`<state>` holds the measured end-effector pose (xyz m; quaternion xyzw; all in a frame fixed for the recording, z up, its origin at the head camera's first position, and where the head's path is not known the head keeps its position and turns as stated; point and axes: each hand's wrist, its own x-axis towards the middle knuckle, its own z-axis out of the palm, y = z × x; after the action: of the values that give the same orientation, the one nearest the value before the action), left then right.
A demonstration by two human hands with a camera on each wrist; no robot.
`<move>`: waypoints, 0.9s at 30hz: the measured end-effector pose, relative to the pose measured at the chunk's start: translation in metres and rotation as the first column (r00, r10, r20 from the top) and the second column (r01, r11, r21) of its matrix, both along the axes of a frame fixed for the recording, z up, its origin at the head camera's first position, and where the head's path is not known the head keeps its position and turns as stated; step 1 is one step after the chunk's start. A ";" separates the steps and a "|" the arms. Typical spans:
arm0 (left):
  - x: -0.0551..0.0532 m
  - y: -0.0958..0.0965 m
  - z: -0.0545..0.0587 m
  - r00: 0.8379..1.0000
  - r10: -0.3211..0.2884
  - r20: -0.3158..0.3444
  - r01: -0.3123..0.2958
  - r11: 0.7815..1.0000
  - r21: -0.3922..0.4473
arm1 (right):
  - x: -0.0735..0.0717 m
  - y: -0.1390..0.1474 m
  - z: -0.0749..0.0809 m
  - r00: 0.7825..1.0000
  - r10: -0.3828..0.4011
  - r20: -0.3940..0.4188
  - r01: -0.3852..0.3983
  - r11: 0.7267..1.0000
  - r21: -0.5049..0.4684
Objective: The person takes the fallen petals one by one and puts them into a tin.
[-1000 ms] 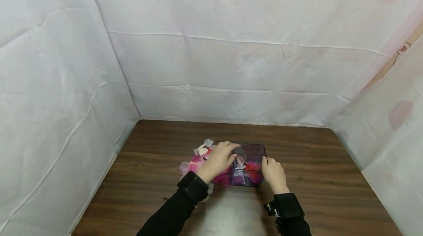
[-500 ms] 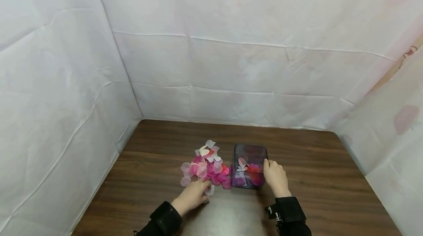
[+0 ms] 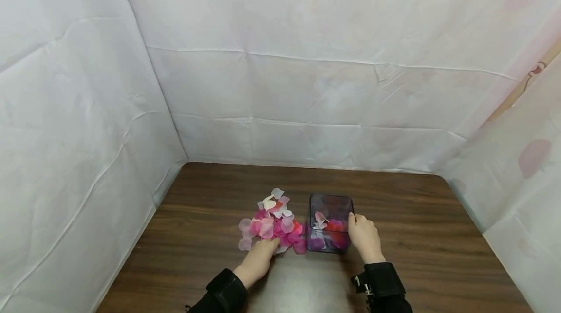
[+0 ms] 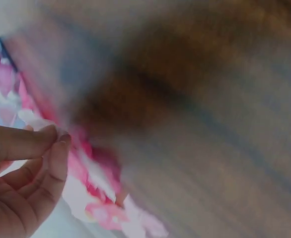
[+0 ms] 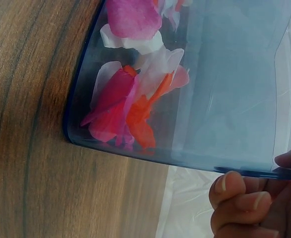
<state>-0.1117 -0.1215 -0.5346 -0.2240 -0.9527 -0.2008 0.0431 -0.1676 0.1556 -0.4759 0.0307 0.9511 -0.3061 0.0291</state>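
My left hand (image 3: 257, 260) is at the near edge of a pile of pink, white and red petals (image 3: 268, 225). Thumb and forefinger pinch a pale petal (image 4: 34, 119) in the left wrist view. To the right of the pile stands a see-through, dark-tinted plastic box (image 3: 330, 201) with several petals inside. My right hand (image 3: 365, 238) grips the box's right wall, thumb on one side and curled fingers on the other. Magenta and orange petals (image 5: 143, 124) lie at the bottom of the box in the right wrist view.
Everything rests on a dark wood-grain table (image 3: 210, 186). White cloth walls (image 3: 280, 89) rise behind it and at both sides. Between pile and box the gap is very narrow.
The left hand has drawn back from the box, over the pile, to its near edge, and now pinches a pale petal. My right hand keeps its grip on the box.
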 end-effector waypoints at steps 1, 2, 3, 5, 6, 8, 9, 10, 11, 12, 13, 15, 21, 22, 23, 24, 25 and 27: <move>-0.002 -0.001 0.003 1.000 0.009 0.010 -0.009 0.999 0.032 | 0.000 0.000 0.000 1.000 -0.004 0.000 0.004 1.000 0.000; -0.005 -0.001 0.007 1.000 0.017 0.013 -0.018 0.998 0.059 | 0.000 0.000 0.001 1.000 -0.004 -0.007 0.004 1.000 -0.001; -0.008 -0.002 0.011 1.000 0.024 0.015 -0.025 0.996 0.080 | 0.000 0.000 0.002 1.000 -0.005 -0.008 0.005 1.000 0.000; -0.014 -0.001 0.018 0.999 0.041 -0.005 -0.041 0.996 0.085 | 0.000 0.000 0.003 1.000 -0.003 -0.018 0.003 1.000 0.003; -0.017 -0.001 0.022 0.999 0.051 -0.018 -0.050 0.996 0.076 | 0.000 0.000 0.003 1.000 -0.004 -0.018 0.004 1.000 0.004; -0.023 0.001 0.032 0.996 0.071 -0.062 -0.068 0.997 0.038 | 0.000 0.000 0.004 1.000 0.003 -0.014 -0.003 1.000 0.004; -0.025 0.003 0.036 0.993 0.080 -0.081 -0.079 0.997 0.024 | 0.000 -0.001 0.004 1.000 0.006 -0.006 -0.006 1.000 0.004; -0.028 0.005 0.041 0.992 0.090 -0.091 -0.089 0.996 0.017 | 0.000 -0.001 0.003 1.000 0.010 -0.004 -0.010 1.000 0.004; -0.031 0.007 0.047 0.990 0.095 -0.102 -0.094 0.995 0.019 | 0.001 -0.001 0.003 1.000 0.012 0.003 -0.012 1.000 0.003; -0.035 0.010 0.054 0.989 0.098 -0.112 -0.095 0.995 0.029 | 0.001 -0.001 0.003 1.000 0.012 0.006 -0.012 1.000 0.002; -0.038 0.014 0.060 0.988 0.099 -0.118 -0.095 0.995 0.039 | 0.001 -0.001 0.003 1.000 0.014 0.003 -0.014 1.000 0.003; -0.046 0.024 0.073 0.987 0.089 -0.134 -0.080 0.994 0.076 | 0.000 -0.001 0.002 1.000 0.013 0.012 -0.013 1.000 0.000; -0.062 0.065 0.102 0.992 0.005 -0.128 0.011 0.992 0.126 | 0.000 0.000 0.000 1.000 0.011 -0.003 -0.011 1.000 0.006; -0.064 0.072 0.104 0.993 -0.010 -0.114 0.025 0.991 0.132 | 0.000 0.000 -0.001 1.000 0.012 -0.016 -0.011 1.000 0.008; -0.065 0.079 0.105 0.994 -0.027 -0.110 0.041 0.990 0.131 | 0.000 0.000 -0.001 1.000 0.011 -0.020 -0.011 1.000 0.009; -0.067 0.085 0.105 0.994 -0.041 -0.102 0.054 0.990 0.127 | 0.000 -0.001 -0.001 1.000 0.008 -0.020 -0.008 1.000 0.008; -0.068 0.091 0.105 0.995 -0.054 -0.090 0.065 0.990 0.127 | 0.001 -0.001 -0.001 1.000 0.008 -0.029 -0.008 1.000 0.013; -0.070 0.101 0.104 0.994 -0.072 -0.077 0.080 0.992 0.100 | 0.001 -0.001 -0.001 1.000 0.004 -0.021 -0.003 1.000 0.012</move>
<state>-0.1817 -0.0201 -0.4308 -0.2648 -0.9297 -0.2426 0.0816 -0.1669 0.1545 -0.4773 0.0260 0.9532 -0.3007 0.0194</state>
